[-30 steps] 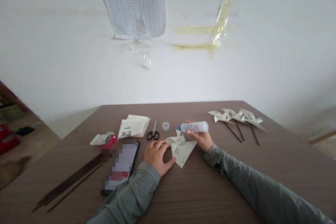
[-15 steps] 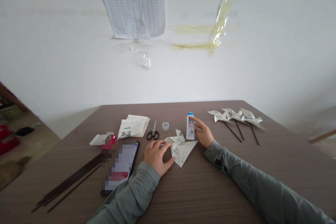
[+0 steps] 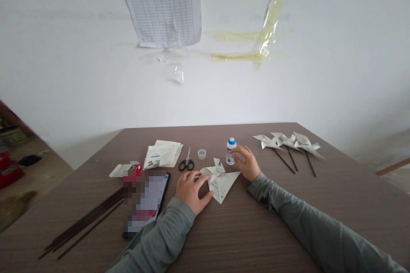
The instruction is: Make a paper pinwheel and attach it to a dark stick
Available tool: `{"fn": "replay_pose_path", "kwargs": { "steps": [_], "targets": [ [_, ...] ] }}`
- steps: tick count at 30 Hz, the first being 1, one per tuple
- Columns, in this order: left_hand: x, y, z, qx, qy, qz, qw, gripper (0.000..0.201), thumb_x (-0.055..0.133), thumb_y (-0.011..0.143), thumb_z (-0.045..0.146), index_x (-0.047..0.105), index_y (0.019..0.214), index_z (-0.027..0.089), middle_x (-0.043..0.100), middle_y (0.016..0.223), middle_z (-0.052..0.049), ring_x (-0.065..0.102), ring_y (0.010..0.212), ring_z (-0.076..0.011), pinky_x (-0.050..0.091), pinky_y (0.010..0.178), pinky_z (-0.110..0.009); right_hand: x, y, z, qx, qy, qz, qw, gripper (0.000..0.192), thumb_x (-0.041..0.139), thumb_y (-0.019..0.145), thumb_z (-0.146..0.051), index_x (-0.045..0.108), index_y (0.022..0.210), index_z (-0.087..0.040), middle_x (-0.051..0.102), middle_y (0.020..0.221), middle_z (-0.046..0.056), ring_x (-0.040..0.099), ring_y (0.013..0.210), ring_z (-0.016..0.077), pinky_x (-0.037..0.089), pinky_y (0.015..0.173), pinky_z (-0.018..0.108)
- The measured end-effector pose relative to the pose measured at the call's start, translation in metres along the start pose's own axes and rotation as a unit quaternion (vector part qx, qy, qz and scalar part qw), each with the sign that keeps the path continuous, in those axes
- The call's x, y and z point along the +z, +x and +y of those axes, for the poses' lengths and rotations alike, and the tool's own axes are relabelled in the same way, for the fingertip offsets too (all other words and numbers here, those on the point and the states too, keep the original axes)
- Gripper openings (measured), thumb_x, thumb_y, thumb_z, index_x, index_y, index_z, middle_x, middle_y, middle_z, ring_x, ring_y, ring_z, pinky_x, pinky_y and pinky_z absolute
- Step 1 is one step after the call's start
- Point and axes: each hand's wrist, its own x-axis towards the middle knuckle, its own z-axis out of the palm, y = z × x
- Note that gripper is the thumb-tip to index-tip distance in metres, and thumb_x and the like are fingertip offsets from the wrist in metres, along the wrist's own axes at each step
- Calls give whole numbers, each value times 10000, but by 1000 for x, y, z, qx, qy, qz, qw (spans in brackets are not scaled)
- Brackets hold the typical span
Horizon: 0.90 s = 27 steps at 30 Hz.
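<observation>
Under the fingers of my left hand (image 3: pixel 192 190) lies a half-folded paper pinwheel (image 3: pixel 222 187) of printed paper. The thumb and fingers are spread, resting at its left side without wrapping round it. My right hand (image 3: pixel 249 164) has its thumb and fingertips on a small white glue bottle (image 3: pixel 230 156) with a blue cap, which stands upright just behind the paper. Part of the bottle's label is covered by the fingers. A small clear cup (image 3: pixel 201 154) and black-handled scissors (image 3: pixel 186 163) are left of the bottle.
Several finished pinwheels (image 3: pixel 285 140) on brown sticks lie at the right. Left are flat printed papers (image 3: pixel 163 155), a small open box (image 3: pixel 131 170), a phone (image 3: pixel 149 204) and a bundle of dark sticks (image 3: pixel 86 219). A white wall (image 3: pixel 224 98) rises behind the table.
The bottle, leaning back or lying before, now stands upright, its blue cap facing up more. My right hand's fingers have closed lower on it. My left hand and the paper stay put.
</observation>
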Motion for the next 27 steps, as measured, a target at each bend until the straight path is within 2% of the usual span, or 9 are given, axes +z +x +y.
{"fn": "replay_pose_path", "kwargs": {
  "steps": [1,4,6,8,10,14,19,23,27],
  "targets": [
    [0,0,0,0,0,0,1000,502,917,1027,416,979,1525,416,923,1520,-117,812,1473,-450,673,1322,-644,0,1,0,10,13,4,1000,172,840,1056,-496,796,1033,-331,962,1234,106,905,1329,430,590,1394,785],
    [-1,0,0,1,0,-3,1000,499,908,1033,411,980,1527,411,923,1524,-121,817,1472,-451,675,1317,-646,1,4,1,42,77,28,996,501,1003,934,-679,635,993,-345,951,1181,118,919,1204,419,729,1211,698],
    [0,0,0,0,0,-5,1000,500,904,1034,409,980,1528,400,923,1524,-127,817,1474,-456,672,1319,-654,2,6,0,61,119,44,990,669,1077,830,-781,604,1029,-353,952,1183,124,932,1182,426,768,1134,679],
    [1,0,0,-3,-1,-5,1000,504,902,1033,408,977,1531,393,925,1522,-128,814,1479,-458,668,1328,-659,2,6,0,74,141,51,986,740,1118,763,-804,632,1085,-348,955,1173,122,945,1132,420,788,1089,672],
    [2,1,-1,-2,-2,-3,1000,508,907,1031,408,974,1534,389,928,1517,-127,814,1476,-456,668,1333,-657,2,6,0,78,142,47,986,718,1140,748,-748,700,1135,-333,965,1158,113,946,1065,391,799,1060,646],
    [6,2,-8,0,-3,-4,1000,497,923,1036,432,980,1528,390,932,1515,-131,816,1473,-460,678,1319,-657,-2,7,1,74,126,24,989,544,1129,767,-589,852,1144,-310,985,1107,82,935,978,348,801,1011,574],
    [9,4,-17,10,-12,-35,999,513,950,1030,496,977,1537,422,929,1530,-118,819,1470,-458,694,1302,-655,-7,17,0,104,85,-36,990,351,1077,818,-359,922,1122,-274,994,1093,81,967,1053,361,789,1092,564],
    [12,4,-20,8,-7,-5,1000,500,969,1025,483,983,1522,424,929,1522,-115,819,1475,-451,690,1318,-653,-4,39,0,123,91,-88,984,324,1086,831,-275,936,1118,-263,1012,1218,117,988,1117,391,806,1117,596],
    [14,5,-28,23,-17,-28,999,509,951,1044,506,974,1549,448,932,1536,-109,830,1476,-455,710,1302,-662,6,64,4,121,109,-131,978,360,1134,761,-213,941,1060,-267,1021,1190,112,1004,1131,418,839,1073,583]
  ]
}}
